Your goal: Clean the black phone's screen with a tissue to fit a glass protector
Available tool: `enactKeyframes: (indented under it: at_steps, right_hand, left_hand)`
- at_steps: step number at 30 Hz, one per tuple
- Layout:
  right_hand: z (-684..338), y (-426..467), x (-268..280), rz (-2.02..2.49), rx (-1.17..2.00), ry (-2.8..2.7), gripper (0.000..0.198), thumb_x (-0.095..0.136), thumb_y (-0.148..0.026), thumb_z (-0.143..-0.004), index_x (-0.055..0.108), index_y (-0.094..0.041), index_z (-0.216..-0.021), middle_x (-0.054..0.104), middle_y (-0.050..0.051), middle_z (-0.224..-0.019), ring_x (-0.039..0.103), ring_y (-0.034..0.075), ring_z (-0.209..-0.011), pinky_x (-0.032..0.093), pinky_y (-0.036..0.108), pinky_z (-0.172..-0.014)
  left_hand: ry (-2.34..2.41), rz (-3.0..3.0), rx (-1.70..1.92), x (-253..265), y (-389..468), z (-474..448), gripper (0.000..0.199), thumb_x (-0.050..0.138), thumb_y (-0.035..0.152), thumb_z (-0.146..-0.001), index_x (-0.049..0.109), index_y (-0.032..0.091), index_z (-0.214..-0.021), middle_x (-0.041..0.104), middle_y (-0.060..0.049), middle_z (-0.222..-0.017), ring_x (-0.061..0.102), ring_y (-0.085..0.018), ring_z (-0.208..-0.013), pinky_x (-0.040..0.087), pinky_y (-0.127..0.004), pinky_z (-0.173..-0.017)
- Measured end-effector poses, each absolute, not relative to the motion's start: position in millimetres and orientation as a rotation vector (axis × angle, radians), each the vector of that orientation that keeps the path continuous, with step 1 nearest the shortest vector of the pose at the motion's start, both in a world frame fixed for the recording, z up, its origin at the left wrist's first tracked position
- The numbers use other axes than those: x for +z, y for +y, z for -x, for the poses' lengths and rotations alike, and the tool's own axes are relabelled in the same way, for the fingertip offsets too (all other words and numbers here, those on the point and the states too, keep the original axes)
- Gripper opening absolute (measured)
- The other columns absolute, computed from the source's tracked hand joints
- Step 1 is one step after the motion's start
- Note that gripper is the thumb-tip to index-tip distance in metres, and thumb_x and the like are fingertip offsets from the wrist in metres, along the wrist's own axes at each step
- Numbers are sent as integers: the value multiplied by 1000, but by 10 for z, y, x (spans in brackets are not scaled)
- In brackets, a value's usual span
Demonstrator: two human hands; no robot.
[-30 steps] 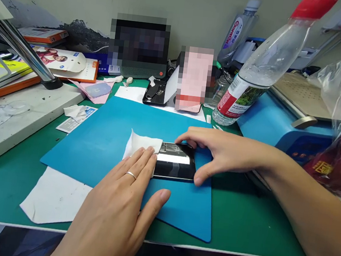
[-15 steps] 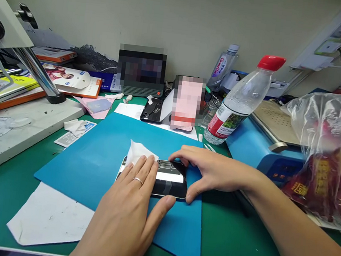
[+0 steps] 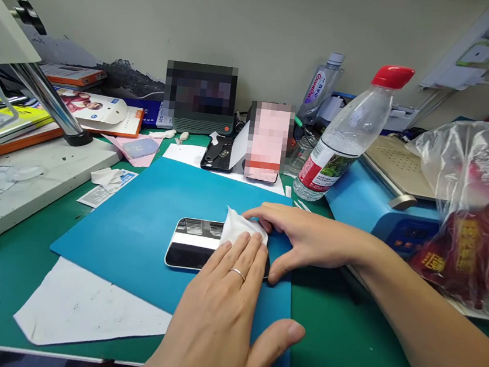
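Left hand (image 3: 224, 308): palm down, reaching forward across the near edge of the tabletop (image 3: 340, 347). Four fingers extended close together and pressed flat; thumb spread wide to the right. Right forearm (image 3: 423, 322): slants forward and left from the near edge's right part. Right hand (image 3: 304, 237): thumb and forefinger curved into a C-shaped grip facing left, tips apart, beside the left fingertips.

Under my left hand (image 3: 224, 308) the wipe (image 3: 243, 226) looks matt and softly creased, cloth or paper, I cannot tell which. The phone (image 3: 189, 257) beneath it shines, glossy and mirror-smooth. My ring (image 3: 237, 274) is polished metal. I see a smooth, matt mat (image 3: 135, 212), a shiny metal post (image 3: 51, 99), a clear plastic bottle (image 3: 360, 117), a crinkled, glossy plastic bag (image 3: 443, 144), and a rough, flaking wall patch (image 3: 126, 77).
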State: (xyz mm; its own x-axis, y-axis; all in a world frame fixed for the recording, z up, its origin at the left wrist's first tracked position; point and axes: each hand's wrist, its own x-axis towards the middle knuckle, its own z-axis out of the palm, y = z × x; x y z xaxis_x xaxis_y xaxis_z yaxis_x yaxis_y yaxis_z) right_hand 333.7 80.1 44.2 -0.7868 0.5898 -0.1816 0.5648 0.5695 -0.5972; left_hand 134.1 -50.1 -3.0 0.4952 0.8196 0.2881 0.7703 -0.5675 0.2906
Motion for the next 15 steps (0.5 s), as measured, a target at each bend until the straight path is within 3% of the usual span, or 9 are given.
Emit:
enactKeyframes:
  at_steps: [15]
  right_hand:
    - [-3309,802,554,1245,1076,-2784,81,87,-56,-74,62,-30,-146,67,6,-114,64,28,-100,52,39,-84]
  left_hand:
    - [1531,-2713,460,-27,-532,-524,57,36,42,-114,47,11,-161,40,-8,-166,47,-30,-151,56,-47,-113]
